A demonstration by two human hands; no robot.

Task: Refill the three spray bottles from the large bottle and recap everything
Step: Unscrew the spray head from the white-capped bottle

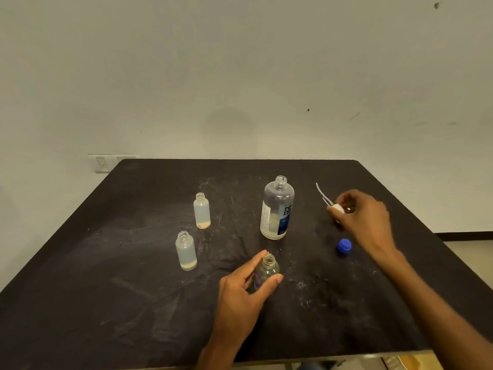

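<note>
The large clear bottle [277, 208] with a blue and white label stands uncapped mid-table, with a little liquid at its bottom. Its blue cap [344, 245] lies to the right. Two frosted spray bottles stand open on the left, one farther back [202, 210] and one nearer [186, 251]. My left hand [242, 289] grips a third small clear bottle [266, 271], also open, in front of the large bottle. My right hand [365, 217] holds a white spray head [337, 208] at the right, its thin dip tubes [321, 193] pointing away to the far left.
The black table [133, 303] has white scuff marks and ends close to the wall behind. A wall switch plate [105, 162] sits past the far left corner. The table's right edge drops to a light floor [469, 260].
</note>
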